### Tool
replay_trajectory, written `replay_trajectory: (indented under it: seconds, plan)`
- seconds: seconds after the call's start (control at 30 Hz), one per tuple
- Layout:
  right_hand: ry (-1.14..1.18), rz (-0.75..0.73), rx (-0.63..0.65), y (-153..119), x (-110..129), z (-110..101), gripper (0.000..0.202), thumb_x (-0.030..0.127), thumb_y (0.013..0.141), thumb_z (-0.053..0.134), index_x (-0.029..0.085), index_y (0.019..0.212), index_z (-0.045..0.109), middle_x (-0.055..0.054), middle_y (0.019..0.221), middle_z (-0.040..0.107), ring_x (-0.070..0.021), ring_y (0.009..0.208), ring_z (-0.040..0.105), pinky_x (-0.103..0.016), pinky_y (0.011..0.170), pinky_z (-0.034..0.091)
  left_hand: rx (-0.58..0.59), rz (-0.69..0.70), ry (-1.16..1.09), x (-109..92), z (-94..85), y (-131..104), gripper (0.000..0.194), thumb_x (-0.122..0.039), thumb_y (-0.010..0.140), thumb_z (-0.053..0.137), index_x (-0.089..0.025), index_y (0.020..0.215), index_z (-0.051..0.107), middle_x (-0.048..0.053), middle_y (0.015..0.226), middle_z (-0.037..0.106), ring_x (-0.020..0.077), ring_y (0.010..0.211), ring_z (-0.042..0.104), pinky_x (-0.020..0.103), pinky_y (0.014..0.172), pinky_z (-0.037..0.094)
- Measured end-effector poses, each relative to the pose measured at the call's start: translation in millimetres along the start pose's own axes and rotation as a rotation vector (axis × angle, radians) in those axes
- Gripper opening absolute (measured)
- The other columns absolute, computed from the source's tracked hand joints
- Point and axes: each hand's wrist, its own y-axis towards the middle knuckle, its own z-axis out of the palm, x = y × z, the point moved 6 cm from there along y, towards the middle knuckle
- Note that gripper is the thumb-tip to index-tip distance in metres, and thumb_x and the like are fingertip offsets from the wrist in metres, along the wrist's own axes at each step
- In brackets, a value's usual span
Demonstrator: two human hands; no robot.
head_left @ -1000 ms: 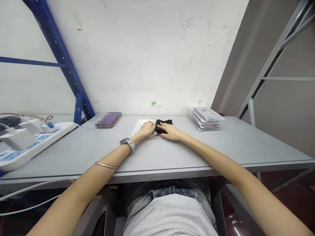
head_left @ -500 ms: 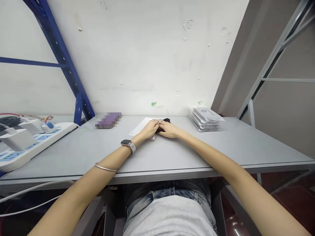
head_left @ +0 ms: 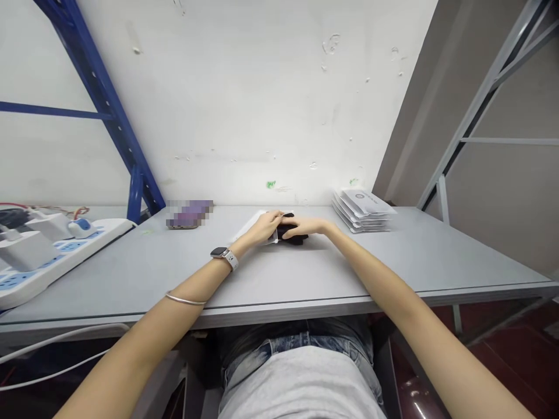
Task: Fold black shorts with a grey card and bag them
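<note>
In the middle of the table lies a thin white plastic bag (head_left: 247,226), partly covered by my left hand (head_left: 265,227). The left fingers are closed on the bag's right edge. Against that edge sits a black, soft-looking bundle, seemingly folded cloth (head_left: 297,238). My right hand (head_left: 308,225) reaches over it from the right, its fingers and thumb gripping the black bundle from above. Both hands nearly touch at the fingertips. How far the bundle lies inside the bag is hidden by my fingers.
A stack of flat white printed packets (head_left: 364,210) stands at the back right. A blurred purple phone-like object (head_left: 190,214) lies back left. At far left is a white power strip (head_left: 65,256) with chargers. A wall (head_left: 271,105) closes the table's rear.
My right hand has lifted and arched, with its wrist higher. More of the black bundle shows below and right of its fingers. My left hand stays on the bag.
</note>
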Motion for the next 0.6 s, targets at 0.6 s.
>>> replay_trajectory:
  seconds: [0.6]
  plan:
    - [-0.458,0.345,-0.395,30,-2,22,0.035,0.024,0.094,0.042,0.010,0.114,0.068,-0.018,0.114,0.070,-0.0324,0.113,0.060,-0.041,0.101,0.041,0.052,0.042,0.104,-10,14.5,0,0.021,-0.026,0.095,0.030,-0.021,0.088,0.050,0.008,0.103,0.067,0.0216,0.095,0.062,0.032,0.086,0.046]
